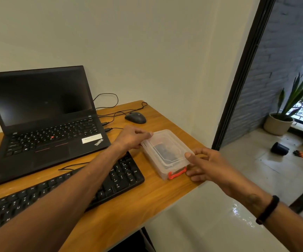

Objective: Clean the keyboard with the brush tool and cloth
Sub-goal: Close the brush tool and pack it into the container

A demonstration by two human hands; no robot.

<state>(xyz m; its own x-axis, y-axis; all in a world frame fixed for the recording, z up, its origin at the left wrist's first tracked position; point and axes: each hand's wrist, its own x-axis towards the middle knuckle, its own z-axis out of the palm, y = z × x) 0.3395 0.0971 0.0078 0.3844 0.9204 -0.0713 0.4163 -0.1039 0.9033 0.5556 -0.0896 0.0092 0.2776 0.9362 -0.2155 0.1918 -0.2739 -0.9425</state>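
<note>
With both arms stretched over the wooden desk [147, 200], I have my left hand [131, 136] curled on the far left corner of the clear plastic box [165, 151], fingertips pinching its lid edge. My right hand [206, 165] sits half open at the box's near right corner, thumb on the lid, beside the orange latch [177, 173]. Something dark lies inside. Left of the box, the black keyboard [60, 193] runs under my left forearm, with the ThinkPad laptop [43, 122] farther back.

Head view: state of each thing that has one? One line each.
Plastic box: lid on, orange latch down.
Laptop: open, screen dark.
Keyboard: flat on the desk, untouched.
Mouse: idle, cable attached.
Left hand: gripping the box's far end.
Right hand: fingers at the near end, beside the latch.
</note>
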